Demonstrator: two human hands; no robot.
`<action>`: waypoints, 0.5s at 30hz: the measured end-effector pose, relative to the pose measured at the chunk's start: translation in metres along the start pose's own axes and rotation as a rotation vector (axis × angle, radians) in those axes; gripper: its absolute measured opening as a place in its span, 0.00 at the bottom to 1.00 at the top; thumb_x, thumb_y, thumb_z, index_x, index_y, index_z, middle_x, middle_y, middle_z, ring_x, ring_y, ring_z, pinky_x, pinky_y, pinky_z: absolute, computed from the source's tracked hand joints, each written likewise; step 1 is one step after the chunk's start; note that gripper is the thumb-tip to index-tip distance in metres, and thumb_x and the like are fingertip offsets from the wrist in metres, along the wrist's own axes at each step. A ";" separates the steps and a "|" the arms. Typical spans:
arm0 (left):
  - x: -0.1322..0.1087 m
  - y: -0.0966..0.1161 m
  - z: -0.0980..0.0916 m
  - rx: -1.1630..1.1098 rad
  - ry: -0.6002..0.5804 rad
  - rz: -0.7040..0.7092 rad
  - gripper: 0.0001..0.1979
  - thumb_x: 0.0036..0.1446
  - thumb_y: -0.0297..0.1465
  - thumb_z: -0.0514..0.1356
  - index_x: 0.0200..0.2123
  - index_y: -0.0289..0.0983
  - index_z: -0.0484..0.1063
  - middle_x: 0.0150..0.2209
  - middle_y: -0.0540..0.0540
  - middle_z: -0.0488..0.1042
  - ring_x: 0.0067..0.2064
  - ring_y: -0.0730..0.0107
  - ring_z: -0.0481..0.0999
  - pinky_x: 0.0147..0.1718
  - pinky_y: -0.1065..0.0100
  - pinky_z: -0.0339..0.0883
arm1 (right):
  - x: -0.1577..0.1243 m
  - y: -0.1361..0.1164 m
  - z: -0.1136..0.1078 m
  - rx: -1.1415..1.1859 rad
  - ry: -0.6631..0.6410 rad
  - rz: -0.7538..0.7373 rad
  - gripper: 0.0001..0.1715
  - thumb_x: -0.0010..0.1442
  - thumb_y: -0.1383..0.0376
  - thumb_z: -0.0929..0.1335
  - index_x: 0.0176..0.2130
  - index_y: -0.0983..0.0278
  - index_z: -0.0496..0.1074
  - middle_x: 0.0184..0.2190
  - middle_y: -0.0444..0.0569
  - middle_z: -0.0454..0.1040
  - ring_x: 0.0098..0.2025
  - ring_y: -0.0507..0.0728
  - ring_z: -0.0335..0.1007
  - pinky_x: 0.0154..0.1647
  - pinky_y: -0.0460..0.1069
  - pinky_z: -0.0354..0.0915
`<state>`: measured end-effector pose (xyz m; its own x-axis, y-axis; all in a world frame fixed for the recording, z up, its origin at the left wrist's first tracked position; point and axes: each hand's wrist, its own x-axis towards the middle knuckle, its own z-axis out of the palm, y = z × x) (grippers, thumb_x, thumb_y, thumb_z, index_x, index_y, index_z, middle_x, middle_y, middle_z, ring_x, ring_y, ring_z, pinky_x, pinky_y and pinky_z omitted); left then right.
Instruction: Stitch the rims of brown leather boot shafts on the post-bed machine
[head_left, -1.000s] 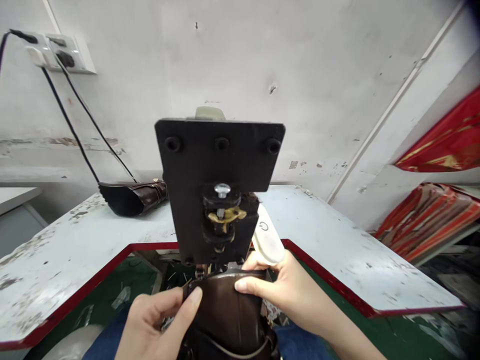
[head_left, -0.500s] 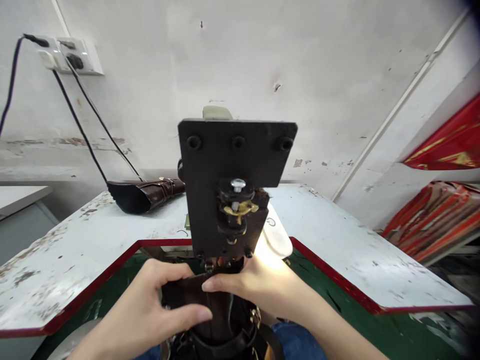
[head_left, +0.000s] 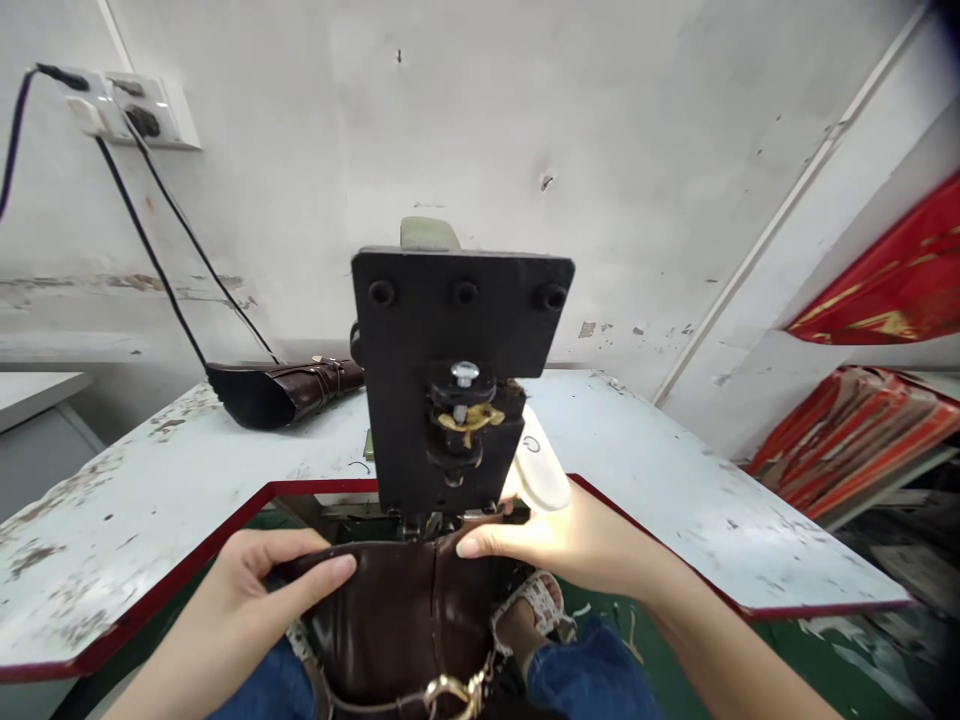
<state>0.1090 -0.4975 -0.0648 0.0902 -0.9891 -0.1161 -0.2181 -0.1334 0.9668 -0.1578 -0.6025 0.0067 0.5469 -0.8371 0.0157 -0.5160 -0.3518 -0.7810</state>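
A dark brown leather boot shaft hangs below the black machine head, its top edge up against the machine's lower end. Near the bottom of the shaft sits a strap with a gold buckle. My left hand pinches the upper left edge between thumb and fingers. On the other side, my right hand grips the upper right edge, thumb on the outer face and fingers mostly hidden behind. A white lamp lights the right hand from close by.
Another dark brown boot lies on its side on the worn white tabletop, whose red-edged cut-out surrounds the work. Cables run to a wall socket. Red-orange folded material is stacked at right. My jeans and a sandalled foot show below.
The shaft has turned and spread wider, so its smooth face and buckle now show. My left hand has moved left and my right hand slightly right. The view has shifted a little.
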 end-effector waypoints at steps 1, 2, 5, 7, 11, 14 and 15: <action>-0.001 0.000 -0.003 -0.005 -0.002 -0.006 0.20 0.53 0.51 0.67 0.30 0.39 0.83 0.32 0.45 0.82 0.38 0.57 0.80 0.36 0.71 0.72 | -0.001 -0.004 0.004 0.023 -0.007 0.008 0.17 0.49 0.56 0.79 0.35 0.60 0.77 0.37 0.44 0.76 0.38 0.57 0.72 0.36 0.49 0.68; -0.001 0.000 -0.006 -0.002 -0.002 -0.008 0.19 0.53 0.50 0.67 0.30 0.39 0.83 0.32 0.45 0.82 0.38 0.58 0.81 0.37 0.71 0.72 | -0.002 -0.006 0.008 0.050 -0.024 0.012 0.14 0.50 0.57 0.79 0.35 0.59 0.78 0.38 0.44 0.77 0.39 0.57 0.72 0.38 0.49 0.69; 0.000 0.003 -0.012 0.009 -0.009 -0.007 0.20 0.53 0.51 0.67 0.29 0.39 0.82 0.32 0.45 0.83 0.37 0.59 0.81 0.37 0.73 0.73 | -0.004 -0.007 0.017 0.142 -0.067 0.002 0.08 0.54 0.57 0.77 0.34 0.58 0.80 0.38 0.44 0.78 0.42 0.59 0.73 0.42 0.49 0.68; 0.005 0.008 -0.017 0.016 -0.017 0.012 0.20 0.53 0.51 0.67 0.28 0.39 0.82 0.31 0.45 0.83 0.36 0.61 0.80 0.35 0.73 0.72 | -0.006 -0.001 0.023 0.174 -0.006 -0.003 0.10 0.54 0.56 0.77 0.32 0.59 0.81 0.36 0.45 0.78 0.41 0.59 0.72 0.40 0.49 0.67; 0.023 0.032 -0.029 0.112 -0.087 0.096 0.19 0.54 0.49 0.67 0.26 0.39 0.82 0.29 0.46 0.82 0.32 0.65 0.79 0.31 0.76 0.71 | -0.015 0.017 0.047 0.321 0.088 -0.050 0.13 0.54 0.56 0.76 0.28 0.63 0.79 0.26 0.44 0.72 0.33 0.55 0.67 0.35 0.47 0.64; 0.039 0.059 -0.034 0.182 -0.158 0.159 0.17 0.53 0.45 0.67 0.24 0.36 0.80 0.25 0.48 0.79 0.29 0.67 0.78 0.31 0.74 0.71 | -0.021 0.028 0.078 0.531 0.135 -0.042 0.15 0.55 0.56 0.76 0.27 0.64 0.78 0.24 0.43 0.70 0.29 0.52 0.62 0.32 0.46 0.62; 0.044 0.068 -0.035 0.204 -0.186 0.175 0.17 0.52 0.43 0.67 0.24 0.35 0.80 0.24 0.48 0.78 0.29 0.67 0.77 0.32 0.73 0.72 | -0.023 0.030 0.090 0.595 0.179 -0.027 0.15 0.55 0.55 0.76 0.27 0.64 0.79 0.24 0.43 0.70 0.29 0.52 0.61 0.32 0.46 0.61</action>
<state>0.1320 -0.5482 0.0039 -0.1404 -0.9900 -0.0095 -0.4064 0.0488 0.9124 -0.1266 -0.5560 -0.0735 0.4092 -0.9064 0.1048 -0.0193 -0.1235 -0.9922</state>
